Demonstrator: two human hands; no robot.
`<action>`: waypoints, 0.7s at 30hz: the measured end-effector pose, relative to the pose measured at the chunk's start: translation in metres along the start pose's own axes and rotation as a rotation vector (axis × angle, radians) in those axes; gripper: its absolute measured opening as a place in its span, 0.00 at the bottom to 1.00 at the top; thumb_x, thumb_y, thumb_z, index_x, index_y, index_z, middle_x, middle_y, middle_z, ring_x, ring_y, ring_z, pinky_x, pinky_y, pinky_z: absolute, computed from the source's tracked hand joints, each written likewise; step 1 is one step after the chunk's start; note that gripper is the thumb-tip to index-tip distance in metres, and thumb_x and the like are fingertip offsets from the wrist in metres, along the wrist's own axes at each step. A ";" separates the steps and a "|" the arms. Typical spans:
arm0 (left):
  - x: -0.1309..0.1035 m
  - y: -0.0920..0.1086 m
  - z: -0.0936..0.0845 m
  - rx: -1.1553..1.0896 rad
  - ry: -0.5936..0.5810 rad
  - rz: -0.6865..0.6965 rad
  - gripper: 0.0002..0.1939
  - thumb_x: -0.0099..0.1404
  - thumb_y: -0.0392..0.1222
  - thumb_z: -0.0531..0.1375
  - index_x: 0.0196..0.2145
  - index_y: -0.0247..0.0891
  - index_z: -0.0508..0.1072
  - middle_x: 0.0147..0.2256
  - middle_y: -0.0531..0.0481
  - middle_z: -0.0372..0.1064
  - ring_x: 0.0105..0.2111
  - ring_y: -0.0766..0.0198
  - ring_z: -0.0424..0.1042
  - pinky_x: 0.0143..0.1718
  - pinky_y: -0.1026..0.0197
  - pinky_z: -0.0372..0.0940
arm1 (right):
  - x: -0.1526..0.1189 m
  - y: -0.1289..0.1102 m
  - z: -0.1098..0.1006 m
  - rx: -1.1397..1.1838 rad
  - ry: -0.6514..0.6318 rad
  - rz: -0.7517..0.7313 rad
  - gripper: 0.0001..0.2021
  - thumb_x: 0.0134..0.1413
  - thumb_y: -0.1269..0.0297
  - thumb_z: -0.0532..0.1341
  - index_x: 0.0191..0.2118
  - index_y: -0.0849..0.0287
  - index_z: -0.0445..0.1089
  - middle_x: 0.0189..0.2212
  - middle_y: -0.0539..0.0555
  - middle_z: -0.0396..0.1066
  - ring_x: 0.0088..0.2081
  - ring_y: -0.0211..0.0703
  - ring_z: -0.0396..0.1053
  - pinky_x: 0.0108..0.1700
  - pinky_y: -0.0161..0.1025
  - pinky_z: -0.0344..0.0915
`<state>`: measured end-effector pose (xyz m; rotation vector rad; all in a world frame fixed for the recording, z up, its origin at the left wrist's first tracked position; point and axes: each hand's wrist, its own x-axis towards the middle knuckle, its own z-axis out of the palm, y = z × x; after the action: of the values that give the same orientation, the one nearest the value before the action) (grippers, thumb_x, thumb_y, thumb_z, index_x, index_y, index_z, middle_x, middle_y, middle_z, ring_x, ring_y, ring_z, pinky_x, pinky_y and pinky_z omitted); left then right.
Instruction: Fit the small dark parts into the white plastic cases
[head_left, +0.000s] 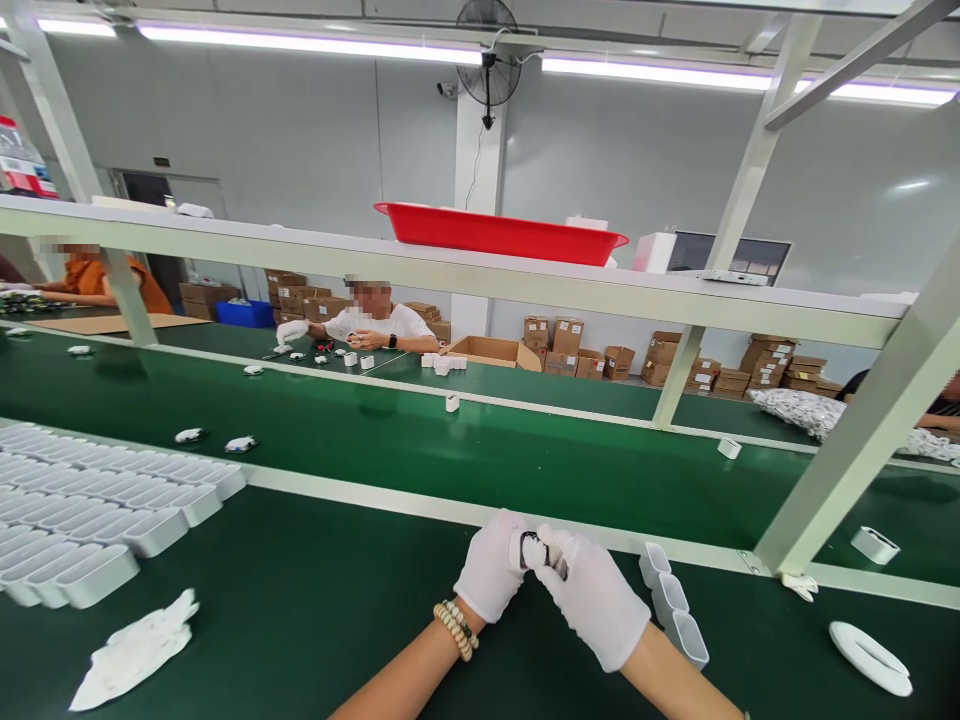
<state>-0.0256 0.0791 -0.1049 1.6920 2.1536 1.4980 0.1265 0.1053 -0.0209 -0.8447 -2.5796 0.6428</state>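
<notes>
Head view, gloved left hand (pixel 491 566), right hand (pixel 594 598) alongside, both pinching small dark-edged part (pixel 523 546) (mostly hidden)

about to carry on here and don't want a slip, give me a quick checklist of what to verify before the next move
1. Gloves on: ok, the left hand and right hand both wear white gloves.
2. Small piece under control: ok, held between the hands.
3. Its seating and orientation: cannot tell, fingers cover most of it.
4. Wrist free of jewelry: not ok, a beaded bracelet is on the left wrist.
5. Forearm clear of the three white cups: cannot tell, the nearest overlaps the right forearm in view.
6. Bench free of loose cloth: not ok, a glove-like white cloth lies at left.
</notes>
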 end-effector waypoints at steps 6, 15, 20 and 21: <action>0.001 -0.003 0.001 -0.059 0.034 -0.043 0.12 0.62 0.48 0.55 0.25 0.41 0.61 0.25 0.53 0.63 0.26 0.62 0.64 0.30 0.61 0.58 | -0.005 -0.001 0.015 -0.169 -0.026 0.023 0.29 0.61 0.71 0.53 0.67 0.61 0.57 0.54 0.64 0.70 0.51 0.60 0.68 0.55 0.55 0.65; -0.006 -0.007 0.000 -0.175 0.014 -0.063 0.04 0.61 0.42 0.57 0.33 0.40 0.68 0.31 0.49 0.70 0.31 0.59 0.70 0.36 0.58 0.63 | -0.017 -0.006 0.044 -0.042 -0.142 0.126 0.49 0.51 0.71 0.61 0.73 0.55 0.33 0.69 0.61 0.49 0.57 0.62 0.63 0.59 0.57 0.62; -0.007 -0.005 0.003 -0.263 0.009 -0.006 0.05 0.61 0.41 0.57 0.28 0.41 0.65 0.27 0.53 0.67 0.27 0.63 0.66 0.31 0.61 0.62 | -0.007 0.010 0.040 0.343 0.028 0.045 0.47 0.53 0.66 0.61 0.73 0.57 0.35 0.61 0.63 0.60 0.57 0.54 0.63 0.60 0.53 0.59; -0.008 -0.002 0.003 -0.271 -0.006 0.030 0.08 0.61 0.41 0.57 0.26 0.41 0.62 0.25 0.54 0.64 0.25 0.64 0.65 0.29 0.62 0.61 | -0.004 0.014 0.038 0.436 0.041 0.072 0.46 0.54 0.63 0.61 0.73 0.58 0.35 0.57 0.62 0.64 0.54 0.52 0.65 0.59 0.53 0.60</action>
<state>-0.0223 0.0754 -0.1124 1.6397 1.8284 1.6982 0.1190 0.1007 -0.0610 -0.7911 -2.2504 1.1416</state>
